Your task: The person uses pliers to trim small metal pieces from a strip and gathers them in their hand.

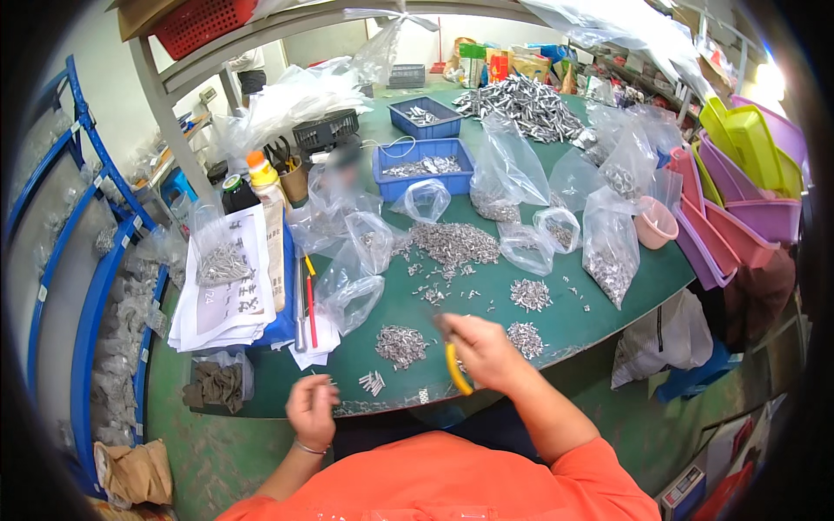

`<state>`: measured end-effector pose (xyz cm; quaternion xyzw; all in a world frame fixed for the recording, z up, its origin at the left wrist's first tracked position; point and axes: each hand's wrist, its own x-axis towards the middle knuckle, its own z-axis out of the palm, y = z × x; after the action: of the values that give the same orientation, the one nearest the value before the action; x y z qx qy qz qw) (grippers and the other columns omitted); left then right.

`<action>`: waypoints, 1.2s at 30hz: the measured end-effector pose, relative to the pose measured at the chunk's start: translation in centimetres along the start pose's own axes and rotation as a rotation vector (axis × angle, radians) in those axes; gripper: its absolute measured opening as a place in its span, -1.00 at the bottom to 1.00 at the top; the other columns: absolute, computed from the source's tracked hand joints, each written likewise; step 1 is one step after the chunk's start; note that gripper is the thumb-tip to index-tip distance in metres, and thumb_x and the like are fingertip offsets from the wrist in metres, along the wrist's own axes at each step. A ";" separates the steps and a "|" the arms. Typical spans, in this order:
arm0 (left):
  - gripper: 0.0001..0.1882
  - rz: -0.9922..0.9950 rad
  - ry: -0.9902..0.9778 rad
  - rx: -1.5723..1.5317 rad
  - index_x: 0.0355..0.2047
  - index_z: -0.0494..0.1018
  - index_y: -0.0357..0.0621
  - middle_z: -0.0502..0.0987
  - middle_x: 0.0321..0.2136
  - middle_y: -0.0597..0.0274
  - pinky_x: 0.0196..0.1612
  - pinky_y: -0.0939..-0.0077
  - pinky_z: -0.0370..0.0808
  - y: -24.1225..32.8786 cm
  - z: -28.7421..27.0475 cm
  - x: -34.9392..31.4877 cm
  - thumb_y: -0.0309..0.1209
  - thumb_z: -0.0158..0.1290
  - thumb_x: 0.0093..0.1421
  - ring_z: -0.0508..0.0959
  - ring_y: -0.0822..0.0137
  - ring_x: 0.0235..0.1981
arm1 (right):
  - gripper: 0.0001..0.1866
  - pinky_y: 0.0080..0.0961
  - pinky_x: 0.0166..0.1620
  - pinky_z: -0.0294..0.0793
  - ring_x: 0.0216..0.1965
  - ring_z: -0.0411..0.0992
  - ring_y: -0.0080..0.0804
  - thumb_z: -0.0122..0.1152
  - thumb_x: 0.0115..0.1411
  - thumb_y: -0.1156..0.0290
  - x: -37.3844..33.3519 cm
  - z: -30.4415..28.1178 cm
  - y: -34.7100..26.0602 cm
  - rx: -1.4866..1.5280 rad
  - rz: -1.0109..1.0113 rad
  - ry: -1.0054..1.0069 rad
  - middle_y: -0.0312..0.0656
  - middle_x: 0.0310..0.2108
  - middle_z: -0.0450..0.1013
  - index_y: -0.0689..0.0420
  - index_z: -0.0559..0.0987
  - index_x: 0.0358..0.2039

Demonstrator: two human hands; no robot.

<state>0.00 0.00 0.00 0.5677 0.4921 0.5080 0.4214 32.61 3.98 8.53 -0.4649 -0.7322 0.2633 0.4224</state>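
Observation:
My right hand [486,349] is closed around yellow-handled pliers [457,371], whose blurred head points away from me over the table. At the near edge, my left hand [313,408] has its fingers curled together; a tiny thing at the fingertips is too small to name. Between the hands are a round heap of small metal parts [400,346] and a few slim metal pins [372,383] lying side by side. To the right sit two small piles, one nearer [525,339] and one farther [531,295]. A larger heap of grey metal parts [453,247] lies beyond.
Blue bins [424,176] with metal parts stand farther back, before a big mound of metal pieces [521,106]. Clear plastic bags [611,252] surround the heaps. Papers [228,286] and a red pen [310,313] lie left; stacked plastic baskets [738,200] stand right.

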 end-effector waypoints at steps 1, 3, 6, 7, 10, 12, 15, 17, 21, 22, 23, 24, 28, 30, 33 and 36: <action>-0.47 -0.010 -0.217 -0.114 0.25 0.15 -0.29 0.47 -0.03 -0.02 -0.10 0.50 0.51 1.8 1.7 0.1 -0.36 -0.04 0.34 0.53 0.27 -0.05 | -0.62 -0.23 -0.25 0.49 -0.30 0.48 0.06 0.08 0.23 0.51 0.0 0.8 -0.7 -0.096 -0.123 -0.026 0.03 -0.33 0.46 0.16 0.43 0.08; -0.42 0.002 -0.489 -0.394 0.29 0.07 -0.27 0.46 -0.02 0.01 -0.07 0.49 0.50 4.4 6.0 1.7 -0.27 -0.06 0.36 0.52 0.27 -0.05 | -0.63 -0.24 -0.30 0.48 -0.32 0.47 0.04 0.09 0.24 0.48 0.1 1.8 -3.2 -0.125 -0.107 -0.049 0.00 -0.35 0.43 0.18 0.42 0.07; -0.35 -0.085 -0.738 -0.489 0.29 0.00 -0.24 0.37 0.07 0.07 -0.02 0.43 0.46 4.7 8.4 2.4 -0.07 -0.14 0.39 0.48 0.29 -0.01 | -0.61 -0.27 -0.33 0.48 -0.37 0.45 0.03 0.08 0.25 0.46 -0.5 4.1 -4.2 -0.089 -0.106 -0.061 0.01 -0.28 0.40 0.20 0.41 0.10; -0.31 -0.080 -0.854 -0.376 0.31 -0.04 -0.24 0.32 0.12 0.09 0.06 0.41 0.42 4.8 8.6 2.7 -0.02 -0.16 0.39 0.43 0.32 0.04 | -0.55 -0.29 -0.22 0.46 -0.28 0.43 0.00 0.03 0.22 0.53 -0.8 4.2 -4.7 -0.018 -0.087 -0.116 0.02 -0.25 0.36 0.27 0.35 0.14; -0.32 -0.052 -0.736 -0.337 0.33 -0.11 -0.23 0.33 0.10 0.00 0.21 0.38 0.29 2.4 9.4 2.7 0.02 -0.36 0.43 0.34 0.23 0.15 | -0.38 -0.29 0.08 0.27 -0.07 0.27 -0.08 -0.02 0.13 0.52 -1.0 5.0 -3.7 0.182 -0.210 -0.218 0.02 -0.09 0.34 0.31 0.22 0.25; -0.24 -0.128 -0.694 -0.503 0.34 -0.13 -0.24 0.27 0.20 -0.16 0.27 0.29 0.21 4.9 10.1 3.1 0.13 -0.47 0.40 0.30 0.10 0.22 | -0.21 -0.24 0.12 0.28 0.03 0.26 0.03 0.12 0.07 0.47 -1.4 4.8 -3.8 0.150 -0.217 -0.290 0.10 0.07 0.20 0.29 0.09 0.32; -0.15 -0.044 -0.775 -0.410 0.34 -0.12 -0.31 0.23 0.23 -0.20 0.30 0.25 0.16 3.7 8.4 3.5 0.21 -0.47 0.36 0.28 0.06 0.25 | -0.07 -0.22 0.15 0.29 0.10 0.23 0.10 0.25 -0.02 0.49 -1.3 5.0 -6.0 0.136 -0.161 -0.359 0.13 0.13 0.12 0.26 0.02 0.35; -0.22 0.022 -0.872 -0.299 0.33 -0.06 -0.34 0.29 0.19 -0.16 0.21 0.29 0.30 3.3 7.8 4.1 0.11 -0.36 0.39 0.37 0.09 0.17 | -0.16 -0.22 0.07 0.33 0.03 0.26 0.14 0.20 -0.05 0.57 -2.0 6.1 -5.3 0.142 -0.096 -0.283 0.12 0.01 0.19 0.29 0.12 0.28; -0.45 0.051 -0.629 -0.207 0.24 0.16 -0.38 0.47 0.02 -0.03 -0.08 0.42 0.53 6.4 6.7 3.0 -0.21 -0.13 0.41 0.58 0.19 -0.10 | -0.30 -0.39 0.01 0.31 -0.07 0.29 -0.11 0.15 -0.05 0.62 -1.2 5.6 -3.2 0.181 -0.063 -0.175 0.04 -0.07 0.23 0.26 0.26 0.19; -0.66 0.244 -0.474 -0.023 0.06 0.36 -0.41 0.58 -0.22 0.05 -0.30 0.49 0.55 6.6 6.2 3.0 -0.51 -0.01 0.30 0.62 0.25 -0.34 | -0.32 -0.47 -0.10 0.34 -0.16 0.32 -0.25 0.16 -0.06 0.62 -0.5 4.5 -3.1 0.287 0.061 -0.104 -0.08 -0.14 0.28 0.22 0.29 0.17; -0.72 0.354 -0.362 0.043 -0.01 0.40 -0.39 0.58 -0.28 0.05 -0.34 0.50 0.51 6.1 5.7 3.1 -0.52 -0.02 0.29 0.60 0.27 -0.38 | -0.34 -0.56 -0.21 0.36 -0.24 0.35 -0.39 0.16 -0.06 0.62 0.5 3.1 -3.1 0.390 0.186 -0.031 -0.19 -0.20 0.33 0.17 0.33 0.15; -0.77 0.464 -0.245 0.117 -0.08 0.44 -0.38 0.58 -0.33 0.06 -0.37 0.52 0.47 5.6 5.1 3.0 -0.53 -0.03 0.28 0.58 0.29 -0.42 | -0.36 -0.58 -0.26 0.38 -0.30 0.35 -0.46 0.16 -0.05 0.61 1.9 1.6 -2.4 0.547 0.270 0.095 -0.25 -0.27 0.34 0.13 0.34 0.13; -0.86 0.615 0.069 0.291 -0.28 0.51 -0.34 0.51 -0.55 0.12 -0.46 0.51 0.39 4.1 3.4 2.0 -0.63 -0.05 0.22 0.50 0.29 -0.53 | -0.51 -0.55 -0.60 0.25 -0.59 0.26 -0.53 0.08 0.06 0.55 11.2 -7.3 -0.5 0.784 0.425 0.447 -0.33 -0.49 0.34 0.06 0.35 0.06; -0.86 0.610 0.110 0.289 -0.27 0.50 -0.33 0.48 -0.58 0.14 -0.48 0.50 0.38 1.8 3.6 1.6 -0.63 -0.05 0.22 0.48 0.30 -0.55 | -0.55 -0.51 -0.64 0.12 -0.61 0.23 -0.51 0.06 0.01 0.57 15.5 -13.6 1.6 0.844 0.431 0.566 -0.33 -0.54 0.28 0.04 0.35 -0.03; -0.85 0.578 0.149 0.290 -0.26 0.50 -0.34 0.46 -0.61 0.15 -0.47 0.46 0.40 0.8 4.0 1.6 -0.66 -0.02 0.18 0.48 0.27 -0.59 | -0.75 -0.58 -0.64 0.06 -0.64 0.13 -0.53 0.03 -0.03 0.58 19.9 -21.8 3.0 0.735 0.527 0.687 -0.33 -0.57 0.20 0.07 0.38 -0.28; -0.84 0.556 0.171 0.258 -0.27 0.50 -0.33 0.46 -0.61 0.16 -0.47 0.44 0.42 0.6 4.5 1.4 -0.67 -0.01 0.15 0.48 0.26 -0.61 | -0.76 -0.60 -0.67 -0.05 -0.73 -0.01 -0.56 -0.01 -0.10 0.56 21.3 -28.2 5.0 0.709 0.672 0.777 -0.38 -0.70 0.05 -0.04 0.17 -0.69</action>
<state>4.53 1.41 0.25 0.6843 0.4124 0.5829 0.1480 54.73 25.20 26.81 -0.5631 -0.2066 0.4206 0.6806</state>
